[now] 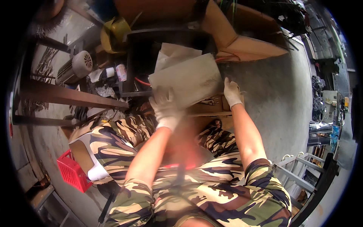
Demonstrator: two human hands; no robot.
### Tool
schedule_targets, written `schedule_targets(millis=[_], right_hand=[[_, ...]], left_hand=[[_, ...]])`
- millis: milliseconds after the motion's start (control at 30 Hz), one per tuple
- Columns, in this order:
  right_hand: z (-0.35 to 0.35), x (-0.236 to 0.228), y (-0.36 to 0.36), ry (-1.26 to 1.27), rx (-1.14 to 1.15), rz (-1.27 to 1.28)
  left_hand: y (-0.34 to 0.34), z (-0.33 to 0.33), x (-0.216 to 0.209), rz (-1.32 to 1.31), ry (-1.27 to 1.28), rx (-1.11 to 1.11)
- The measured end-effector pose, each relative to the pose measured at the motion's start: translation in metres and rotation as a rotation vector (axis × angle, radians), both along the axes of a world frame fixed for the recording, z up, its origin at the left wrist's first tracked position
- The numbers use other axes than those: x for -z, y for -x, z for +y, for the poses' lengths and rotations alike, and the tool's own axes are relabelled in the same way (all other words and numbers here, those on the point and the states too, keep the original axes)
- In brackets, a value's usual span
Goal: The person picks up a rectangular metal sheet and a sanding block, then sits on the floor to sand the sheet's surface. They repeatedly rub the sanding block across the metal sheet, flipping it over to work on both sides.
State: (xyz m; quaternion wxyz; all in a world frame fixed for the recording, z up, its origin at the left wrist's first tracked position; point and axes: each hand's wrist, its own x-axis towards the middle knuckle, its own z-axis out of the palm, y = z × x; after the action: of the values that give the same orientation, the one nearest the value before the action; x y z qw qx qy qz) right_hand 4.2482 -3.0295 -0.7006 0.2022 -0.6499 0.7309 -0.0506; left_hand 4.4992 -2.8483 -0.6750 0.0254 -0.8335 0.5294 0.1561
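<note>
A flat grey rectangular sheet [191, 81], perhaps metal, lies tilted in front of me. Its near left corner is under my left hand [166, 109], gloved in white, with the fingers over the sheet and somewhat blurred. My right hand [231, 94], also in a white glove, is closed at the sheet's right edge; its fingertips are partly hidden. Behind this sheet another pale sheet [176, 54] shows, resting at an angle over a dark open box [170, 34]. Below the sheet, pliers [212, 100] and other tools lie in a shallow tray [200, 108].
To the left stand a brown metal frame [72, 94], a grey electric motor [77, 67] and a yellow container [115, 34]. An open cardboard box [242, 47] is at the back. A red plastic crate [72, 171] sits lower left, a grey metal rack [298, 172] lower right.
</note>
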Motion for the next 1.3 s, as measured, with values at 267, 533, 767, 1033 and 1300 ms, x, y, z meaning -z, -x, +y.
schedule_targets(millis=[267,533,767,1033,1300], right_hand=[[0.068,-0.042,0.026,-0.096,0.288,-0.18],[0.09,-0.099,-0.002,-0.149,0.258,-0.447],[0.057,-0.093,0.034,0.087,0.511,-0.683],[0.051,-0.15,0.063,0.053,0.677,-1.501],[0.063,-0.172,0.051,0.189,0.638,-1.349]], left_hand=[[-0.092,-0.099,-0.032,0.172,-0.152,0.256],[-0.125,-0.126,-0.033,0.19,-0.196,0.191],[-0.172,-0.127,-0.037,0.748,-0.106,0.092],[-0.153,-0.106,-0.203,0.757,0.068,0.088],[-0.124,-0.018,-0.125,-0.276,0.873,0.831]])
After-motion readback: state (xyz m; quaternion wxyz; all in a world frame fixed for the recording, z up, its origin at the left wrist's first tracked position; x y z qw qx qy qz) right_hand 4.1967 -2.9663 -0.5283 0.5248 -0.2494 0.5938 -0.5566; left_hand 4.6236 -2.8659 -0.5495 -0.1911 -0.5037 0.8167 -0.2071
